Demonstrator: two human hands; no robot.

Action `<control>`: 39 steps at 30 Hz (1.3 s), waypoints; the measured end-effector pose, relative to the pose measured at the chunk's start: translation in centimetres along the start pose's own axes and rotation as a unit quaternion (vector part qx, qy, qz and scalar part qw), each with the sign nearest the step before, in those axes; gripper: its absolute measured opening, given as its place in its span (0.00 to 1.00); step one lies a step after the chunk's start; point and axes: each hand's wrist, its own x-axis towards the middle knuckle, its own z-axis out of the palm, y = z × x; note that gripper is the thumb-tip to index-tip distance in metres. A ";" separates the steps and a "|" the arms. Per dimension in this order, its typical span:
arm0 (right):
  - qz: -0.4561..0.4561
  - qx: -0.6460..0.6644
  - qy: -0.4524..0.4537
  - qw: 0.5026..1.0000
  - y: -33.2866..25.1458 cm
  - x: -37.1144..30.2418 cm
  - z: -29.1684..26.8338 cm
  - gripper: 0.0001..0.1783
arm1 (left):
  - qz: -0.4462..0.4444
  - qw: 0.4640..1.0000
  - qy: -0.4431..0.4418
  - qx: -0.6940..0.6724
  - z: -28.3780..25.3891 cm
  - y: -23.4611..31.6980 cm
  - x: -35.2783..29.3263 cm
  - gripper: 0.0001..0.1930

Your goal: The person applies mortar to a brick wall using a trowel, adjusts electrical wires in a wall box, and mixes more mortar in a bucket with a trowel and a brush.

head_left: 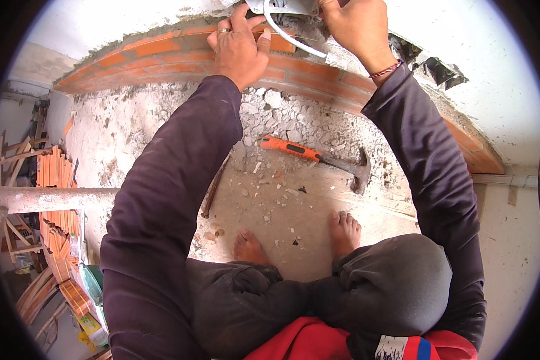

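Both of my hands are raised to the wall at the top of the view, around a white plate-like fitting (290, 6) that the upper edge cuts off. My left hand (241, 53) is beside the fitting's left end, fingers apart, with a ring on one finger. From the fitting a thick white cable (286, 36) curves down to the right, over the exposed orange brick. My right hand (361, 30) is at the fitting's right side with its fingers curled in. What those fingers hold, if anything, is hidden. Around the right wrist is a braided bracelet (386, 69).
On the dusty floor between me and the wall lies an orange-handled claw hammer (318, 157), beside broken rubble (273, 114). A rusty bar (215, 191) lies left of my feet. Dark wall cavities (441, 72) show at right. Stacked bricks (59, 174) and a horizontal pole (54, 200) are at left.
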 end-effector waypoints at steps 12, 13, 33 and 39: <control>-0.013 -0.008 0.020 1.000 0.1 -0.1 1.0 0.04 | 0.072 0.997 0.019 0.028 0.9 -1.3 -0.3 0.42; -0.008 -0.005 0.020 1.000 0.1 -0.2 1.1 0.04 | 0.064 0.998 0.007 0.023 0.8 -1.2 -0.4 0.43; 0.010 -0.026 0.054 0.998 0.0 -0.5 1.9 0.07 | -0.045 0.982 -0.032 -0.182 0.0 3.2 -0.6 0.48; 0.022 -0.006 0.057 0.998 -0.3 -0.7 2.1 0.06 | -0.002 0.932 -0.017 -0.362 1.9 2.7 0.8 0.48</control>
